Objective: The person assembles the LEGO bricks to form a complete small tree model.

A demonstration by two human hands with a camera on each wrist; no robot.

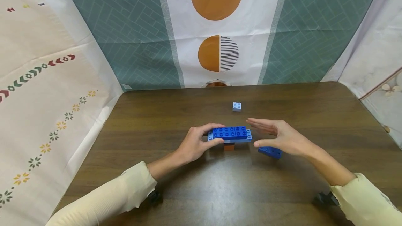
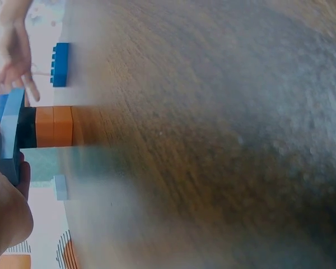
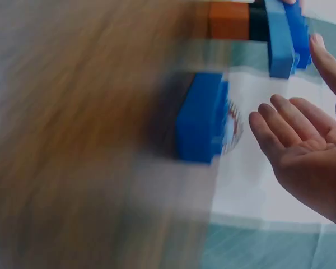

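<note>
A small toy-brick structure stands on the table: orange bricks [image 2: 54, 126] at the bottom, a dark brick [image 2: 27, 127] over them, a long light-blue brick [image 3: 280, 47] across, and dark blue bricks [image 1: 229, 133] on top. With thumb and fingers on opposite sides, my left hand [image 1: 196, 144] grips the structure's left end. My right hand [image 1: 279, 137] is off its right end, fingers extended and thumb apart, holding nothing. Below the right hand, a loose blue brick [image 1: 270, 152] lies studs up on the table, partly covered by the thumb in the head view.
A small light-blue brick [image 1: 237, 106] sits farther back on the wooden table [image 1: 150, 114]. Patterned cloths [image 1: 141, 37] hang behind the table's back edge and along both sides. Dark objects [image 1: 326, 199] show beneath both sleeves.
</note>
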